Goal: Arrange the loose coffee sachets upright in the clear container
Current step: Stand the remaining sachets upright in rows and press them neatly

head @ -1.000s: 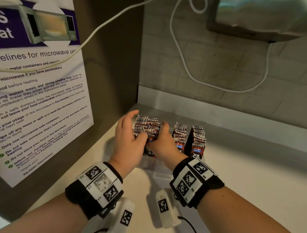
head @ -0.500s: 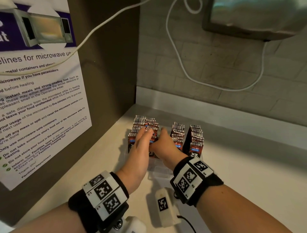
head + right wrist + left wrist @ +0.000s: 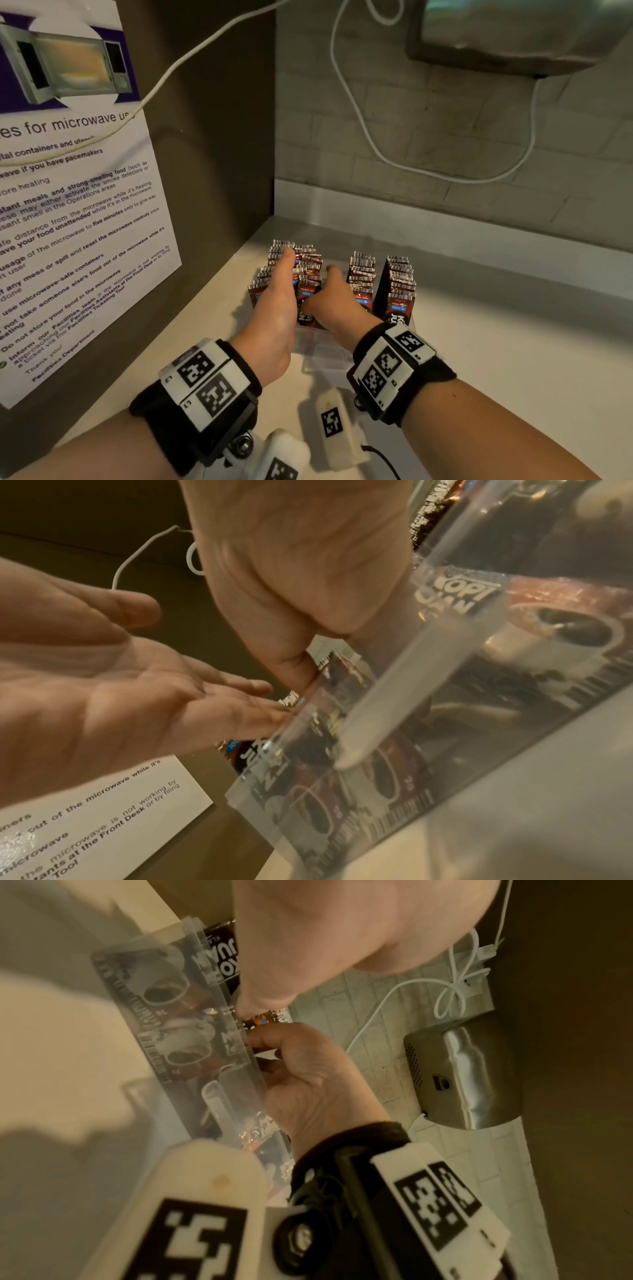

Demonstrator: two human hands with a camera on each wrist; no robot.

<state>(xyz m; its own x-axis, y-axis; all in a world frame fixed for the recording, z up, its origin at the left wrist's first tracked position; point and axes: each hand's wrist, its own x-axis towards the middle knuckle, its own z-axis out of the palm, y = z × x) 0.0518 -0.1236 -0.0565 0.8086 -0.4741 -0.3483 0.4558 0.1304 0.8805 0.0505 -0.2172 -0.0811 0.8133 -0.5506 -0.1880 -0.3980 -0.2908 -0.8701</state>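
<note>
A clear container [image 3: 325, 349] stands on the white counter near the left wall, holding several rows of upright dark red coffee sachets [image 3: 361, 274]. My left hand [image 3: 286, 262] lies edge-on with straight fingers laid over the tops of the two left rows; the right wrist view shows its palm [image 3: 85, 683] open and its fingertips touching the sachets. My right hand [image 3: 322, 291] is curled at the front of the second row, with thumb and fingers pinching sachets [image 3: 263, 1022] there. The container wall [image 3: 205, 1056] shows cup pictures through it. The right fingertips are hidden.
A microwave guidelines poster [image 3: 68, 222] covers the left wall close to the container. A white cable [image 3: 376, 144] hangs on the tiled back wall below a metal appliance [image 3: 513, 34]. Bare counter [image 3: 496, 359] stretches to the right.
My left hand has gone from cupping the top of the left rows to lying flat and straight along them, reaching farther back. My right hand stays at the second row's front.
</note>
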